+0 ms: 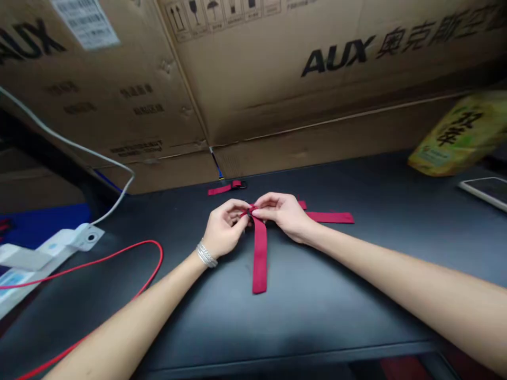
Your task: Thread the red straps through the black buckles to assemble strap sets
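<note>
Both hands meet near the middle of the dark table. My left hand, with a silver bracelet at its wrist, pinches a small black buckle with red strap around it. The fingertips of my right hand are closed on the red strap beside the buckle; its free end hangs down toward the front and lies on the table. Another red strap sticks out to the right behind my right hand. Farther back lies a short red strap with a black buckle.
Large cardboard boxes stand along the back. At the left are a white power strip, a red cable and a white cable. A yellow pouch and a phone are at the right.
</note>
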Demonstrator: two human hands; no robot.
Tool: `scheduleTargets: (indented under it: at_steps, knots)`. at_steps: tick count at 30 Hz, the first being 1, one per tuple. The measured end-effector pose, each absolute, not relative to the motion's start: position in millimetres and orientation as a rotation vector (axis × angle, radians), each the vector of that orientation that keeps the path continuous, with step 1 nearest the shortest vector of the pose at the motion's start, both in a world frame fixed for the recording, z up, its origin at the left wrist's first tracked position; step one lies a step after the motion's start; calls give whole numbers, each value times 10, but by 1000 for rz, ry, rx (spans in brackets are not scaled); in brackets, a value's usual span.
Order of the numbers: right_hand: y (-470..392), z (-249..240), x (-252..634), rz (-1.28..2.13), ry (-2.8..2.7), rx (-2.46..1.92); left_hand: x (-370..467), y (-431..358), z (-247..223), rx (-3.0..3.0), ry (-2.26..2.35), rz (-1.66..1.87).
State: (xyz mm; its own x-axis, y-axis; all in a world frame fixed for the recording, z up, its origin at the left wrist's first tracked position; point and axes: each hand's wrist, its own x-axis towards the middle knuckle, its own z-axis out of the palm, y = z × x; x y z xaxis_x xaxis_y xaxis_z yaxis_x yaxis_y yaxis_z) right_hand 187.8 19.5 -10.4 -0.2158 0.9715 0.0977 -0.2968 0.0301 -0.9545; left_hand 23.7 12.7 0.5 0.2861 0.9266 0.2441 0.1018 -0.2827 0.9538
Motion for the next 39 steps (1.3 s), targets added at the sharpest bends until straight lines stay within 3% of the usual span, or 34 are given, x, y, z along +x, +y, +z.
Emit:
scheduleTargets:
  at_steps: [18,28,39]
  knots:
    - [64,-30,1894,727,-1663,-1038,237,109,7,1682,884,1059]
    - [76,-76,1880,840,-1689,-1024,223,94,23,1742,951,1022]
    - [228,-38,1933,1519,-1301,-864,192,142,35,1726,861,974]
